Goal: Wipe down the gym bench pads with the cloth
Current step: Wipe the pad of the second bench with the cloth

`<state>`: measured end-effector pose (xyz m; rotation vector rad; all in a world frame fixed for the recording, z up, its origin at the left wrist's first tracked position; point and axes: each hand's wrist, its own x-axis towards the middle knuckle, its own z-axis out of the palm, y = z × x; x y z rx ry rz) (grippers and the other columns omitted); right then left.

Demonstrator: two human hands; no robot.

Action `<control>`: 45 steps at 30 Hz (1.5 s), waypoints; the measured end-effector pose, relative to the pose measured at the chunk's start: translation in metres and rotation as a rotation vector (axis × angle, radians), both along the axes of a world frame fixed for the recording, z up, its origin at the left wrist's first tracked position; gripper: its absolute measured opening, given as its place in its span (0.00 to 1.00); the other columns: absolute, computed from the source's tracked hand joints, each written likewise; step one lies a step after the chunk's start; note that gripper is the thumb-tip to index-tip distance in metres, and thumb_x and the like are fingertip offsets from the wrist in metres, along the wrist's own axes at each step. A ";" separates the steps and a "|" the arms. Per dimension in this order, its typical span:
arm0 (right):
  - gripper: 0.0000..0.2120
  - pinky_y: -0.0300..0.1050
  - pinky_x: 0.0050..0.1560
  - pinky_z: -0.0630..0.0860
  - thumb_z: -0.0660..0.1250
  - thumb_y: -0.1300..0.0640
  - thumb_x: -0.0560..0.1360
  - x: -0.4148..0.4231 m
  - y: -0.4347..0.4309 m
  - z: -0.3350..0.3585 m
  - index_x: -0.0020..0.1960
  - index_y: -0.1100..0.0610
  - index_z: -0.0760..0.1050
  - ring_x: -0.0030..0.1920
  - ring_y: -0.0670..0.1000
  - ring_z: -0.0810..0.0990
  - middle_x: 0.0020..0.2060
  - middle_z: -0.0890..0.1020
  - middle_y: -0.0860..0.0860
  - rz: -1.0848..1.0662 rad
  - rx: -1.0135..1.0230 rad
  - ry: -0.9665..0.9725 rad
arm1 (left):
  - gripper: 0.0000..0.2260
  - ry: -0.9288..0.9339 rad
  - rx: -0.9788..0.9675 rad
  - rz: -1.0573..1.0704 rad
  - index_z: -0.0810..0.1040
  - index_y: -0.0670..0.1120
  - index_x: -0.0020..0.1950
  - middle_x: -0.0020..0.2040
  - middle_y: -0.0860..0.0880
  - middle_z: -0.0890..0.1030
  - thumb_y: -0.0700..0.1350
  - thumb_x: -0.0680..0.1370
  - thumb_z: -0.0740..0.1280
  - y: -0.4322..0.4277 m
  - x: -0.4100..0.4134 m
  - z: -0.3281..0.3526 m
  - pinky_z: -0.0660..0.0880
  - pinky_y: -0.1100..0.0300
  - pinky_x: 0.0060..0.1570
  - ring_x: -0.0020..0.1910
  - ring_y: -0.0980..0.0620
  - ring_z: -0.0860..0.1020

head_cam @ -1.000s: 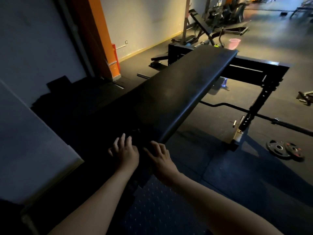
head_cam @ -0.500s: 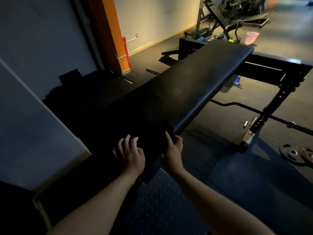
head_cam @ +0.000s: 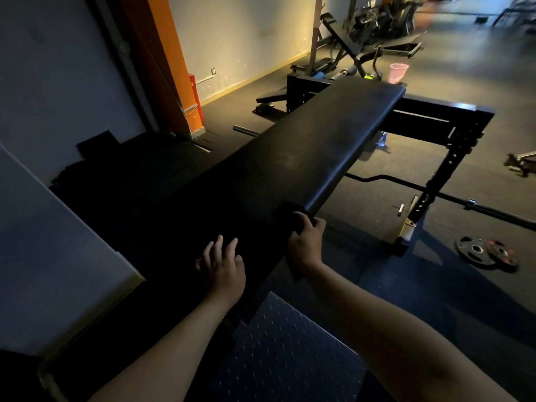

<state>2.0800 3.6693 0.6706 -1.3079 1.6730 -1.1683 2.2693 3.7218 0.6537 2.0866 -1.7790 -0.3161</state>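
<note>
Right grip point(head_cam: 305, 245) clutches the cloth point(head_cam: 283, 213) (bunched against the bench pad point(head_cam: 319, 134) edge); left grip point(head_cam: 224, 266) lies flat, empty.

The left hand point(head_cam: 223, 268) rests on the near end of the bench pad point(head_cam: 304, 152), and just beyond it the right hand point(head_cam: 306, 242) grips the cloth point(head_cam: 285, 214) against the pad's right edge. On the floor to the pad's right lie a water bottle point(head_cam: 383, 139) close under its edge, a barbell point(head_cam: 493, 210) farther out, and weight plates point(head_cam: 484, 253) well apart. Past the pad's far end stand a bin point(head_cam: 398, 72) and an incline bench point(head_cam: 342, 39), with a pillar point(head_cam: 156, 68) off to its left.
</note>
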 end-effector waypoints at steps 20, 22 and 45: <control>0.12 0.48 0.62 0.76 0.69 0.63 0.75 0.045 0.066 0.002 0.58 0.54 0.79 0.59 0.49 0.71 0.60 0.68 0.50 0.164 -0.187 0.181 | 0.21 0.127 -0.015 -0.029 0.65 0.54 0.78 0.82 0.47 0.53 0.48 0.84 0.58 0.033 0.021 -0.006 0.50 0.41 0.77 0.80 0.44 0.46; 0.12 0.52 0.62 0.76 0.66 0.59 0.78 0.038 0.043 0.005 0.60 0.51 0.77 0.61 0.52 0.70 0.61 0.66 0.50 0.102 -0.119 0.139 | 0.21 0.156 0.005 -0.016 0.64 0.54 0.79 0.82 0.48 0.54 0.51 0.85 0.57 0.031 0.022 -0.005 0.47 0.43 0.78 0.80 0.47 0.47; 0.17 0.50 0.53 0.81 0.71 0.53 0.76 0.079 0.067 0.043 0.60 0.46 0.68 0.54 0.50 0.81 0.54 0.79 0.50 0.321 -0.119 -0.371 | 0.18 0.923 -0.056 -0.036 0.72 0.50 0.74 0.71 0.51 0.73 0.50 0.85 0.57 0.017 0.019 0.062 0.68 0.67 0.57 0.66 0.57 0.71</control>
